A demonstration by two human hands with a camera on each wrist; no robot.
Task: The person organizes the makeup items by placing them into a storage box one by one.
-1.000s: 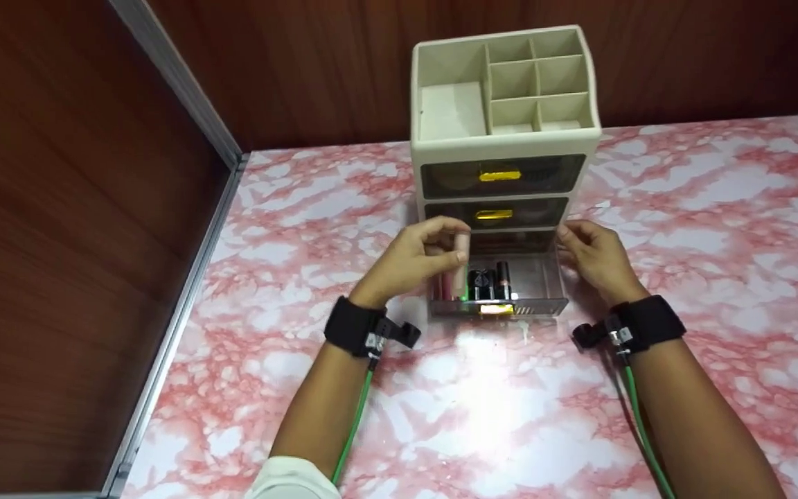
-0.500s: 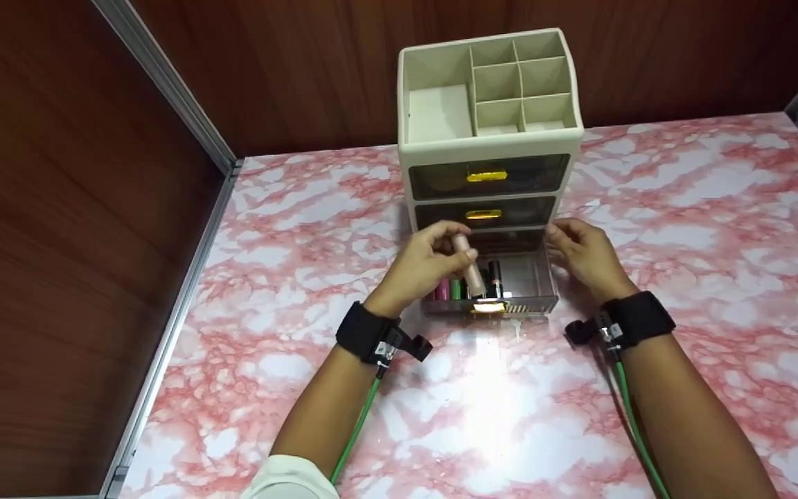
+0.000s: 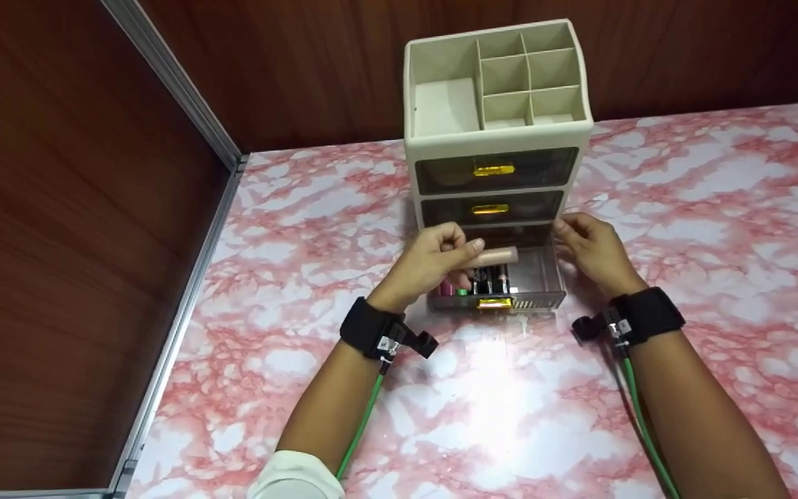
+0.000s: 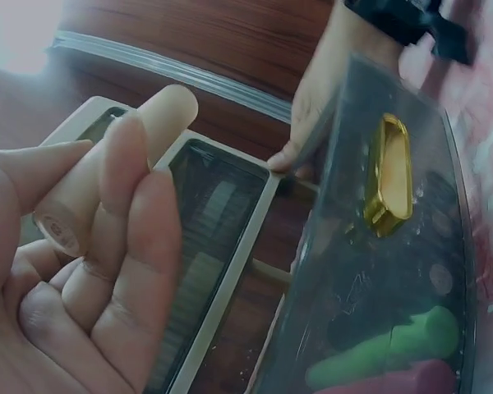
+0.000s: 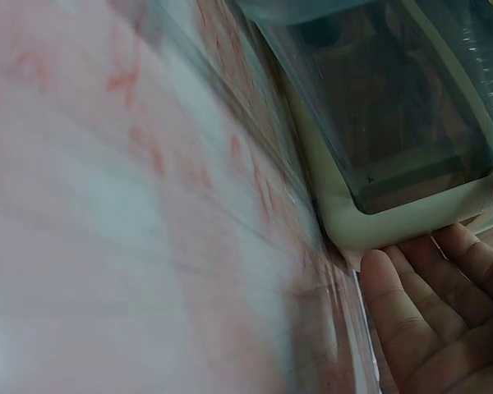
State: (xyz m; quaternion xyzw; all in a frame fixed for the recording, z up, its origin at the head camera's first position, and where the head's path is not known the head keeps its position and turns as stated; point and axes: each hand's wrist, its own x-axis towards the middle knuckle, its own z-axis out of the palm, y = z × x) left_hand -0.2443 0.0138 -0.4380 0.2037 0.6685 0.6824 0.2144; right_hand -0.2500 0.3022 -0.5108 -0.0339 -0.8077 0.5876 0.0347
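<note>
My left hand point(image 3: 430, 267) pinches a beige cosmetic tube point(image 3: 501, 256) between thumb and fingers, lying sideways above the pulled-out bottom drawer point(image 3: 543, 300) of a cream organizer point(image 3: 499, 137). In the left wrist view, the tube point(image 4: 171, 116) shows a small round label on its end. Inside the drawer stand a green tube point(image 4: 434, 332), a pink tube point(image 4: 423, 379) and several black lipstick-like tubes point(image 3: 489, 277). My right hand point(image 3: 598, 253) rests at the organizer's right front edge; its fingers point(image 5: 394, 304) lie along the side and its thumb is at the front corner.
Two drawers with yellow handles, the upper one point(image 3: 537, 171) and the middle one point(image 3: 534, 206), stay pushed in above. Dividers point(image 3: 528, 69) split the organizer's top. Dark wood panels point(image 3: 302, 76) bound the marbled table point(image 3: 267, 277) behind and at left. Green cables point(image 3: 361, 423) trail from both wrists.
My left hand has lifted the beige tube from its upright place at the drawer's left and tipped it to lie sideways, moving slightly right. My right hand stays at the organizer's edge.
</note>
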